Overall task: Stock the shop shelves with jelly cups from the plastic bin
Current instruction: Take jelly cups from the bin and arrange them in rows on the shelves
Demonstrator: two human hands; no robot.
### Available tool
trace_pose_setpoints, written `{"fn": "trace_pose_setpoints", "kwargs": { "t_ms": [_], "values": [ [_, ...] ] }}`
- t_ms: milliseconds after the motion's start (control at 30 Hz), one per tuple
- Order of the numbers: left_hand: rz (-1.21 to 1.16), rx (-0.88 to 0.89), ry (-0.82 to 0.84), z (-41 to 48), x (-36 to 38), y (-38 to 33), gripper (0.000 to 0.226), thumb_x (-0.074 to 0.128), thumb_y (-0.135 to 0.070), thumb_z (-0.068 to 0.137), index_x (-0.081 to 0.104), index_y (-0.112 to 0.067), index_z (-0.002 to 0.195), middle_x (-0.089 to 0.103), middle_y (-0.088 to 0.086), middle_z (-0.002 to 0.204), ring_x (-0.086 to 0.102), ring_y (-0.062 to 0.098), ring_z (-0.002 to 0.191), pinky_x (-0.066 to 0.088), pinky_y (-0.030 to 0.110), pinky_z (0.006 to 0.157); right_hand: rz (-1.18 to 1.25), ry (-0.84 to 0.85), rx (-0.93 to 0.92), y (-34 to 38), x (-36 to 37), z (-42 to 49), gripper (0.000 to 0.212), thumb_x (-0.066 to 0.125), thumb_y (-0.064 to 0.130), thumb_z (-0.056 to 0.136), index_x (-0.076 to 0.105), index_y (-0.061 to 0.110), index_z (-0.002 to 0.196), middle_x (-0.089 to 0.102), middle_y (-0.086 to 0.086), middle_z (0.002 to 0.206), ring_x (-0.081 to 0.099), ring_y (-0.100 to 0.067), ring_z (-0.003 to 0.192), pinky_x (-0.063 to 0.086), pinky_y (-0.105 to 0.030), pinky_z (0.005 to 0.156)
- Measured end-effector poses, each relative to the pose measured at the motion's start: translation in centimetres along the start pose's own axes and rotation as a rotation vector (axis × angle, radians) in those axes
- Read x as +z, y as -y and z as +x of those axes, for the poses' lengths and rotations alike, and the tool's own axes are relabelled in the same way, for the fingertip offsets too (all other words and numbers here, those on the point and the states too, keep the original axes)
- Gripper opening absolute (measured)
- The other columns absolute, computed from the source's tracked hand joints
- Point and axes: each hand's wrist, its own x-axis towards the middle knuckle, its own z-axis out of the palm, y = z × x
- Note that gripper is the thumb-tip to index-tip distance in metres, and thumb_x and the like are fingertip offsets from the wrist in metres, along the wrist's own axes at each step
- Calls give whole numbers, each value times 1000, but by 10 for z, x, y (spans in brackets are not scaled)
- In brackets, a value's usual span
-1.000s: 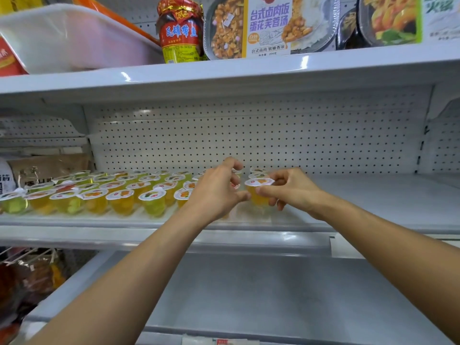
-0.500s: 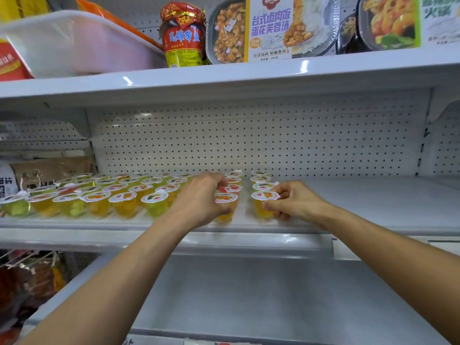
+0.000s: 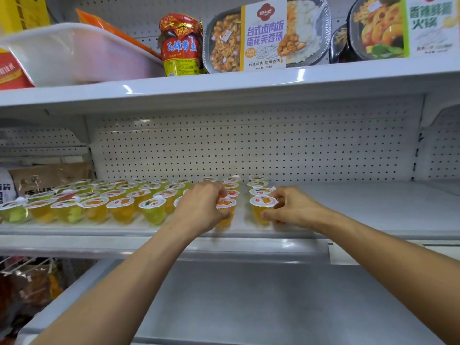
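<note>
While left hand (image 3: 201, 207) and right hand (image 3: 296, 207) each pinch jelly cups (image 3: 261, 210), the jar (image 3: 181, 46) above possibly reads 瓦罐带鱼.

Cups (image 3: 152, 207) on shelf (image 3: 361, 209) (bin (image 3: 74, 56) above, L)

yellow-green jelly cups (image 3: 119, 210) — white shelf (image 3: 348, 207); red-labelled jar (image 3: 181, 46)

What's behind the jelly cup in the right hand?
Three more cups in a file toward the pegboard. The right hand hides the right side of the held cup.
</note>
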Motion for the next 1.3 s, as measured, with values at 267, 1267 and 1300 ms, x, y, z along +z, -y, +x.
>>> {"fn": "trace_pose_setpoints", "kwargs": {
  "t_ms": [267,1267,1300],
  "values": [
    [8,32,-30,-6,-13,-5,39,69,-47,81,62,-27,113,60,-5,111,55,16,106,47,34,86,-558,-182,-161,23,-19,-20,52,59,57,83,48,28,125,58,6,121,56,-18,108,46,-33,83],
    [-24,-808,231,-352,-46,327,56,65,-49,85,50,-25,133,65,-15,90,60,9,82,44,28,72,-412,381,-1047,222,379,-84,48,43,42,97,31,24,140,61,4,120,62,-28,100,50,-36,71],
    [-41,-842,263,-362,-41,352,55,65,-48,86,50,-24,133,67,-11,92,62,10,83,45,28,72,-413,431,-1027,229,410,-81,45,44,41,96,34,24,137,62,3,117,62,-27,99,48,-35,68]
  ]
}}
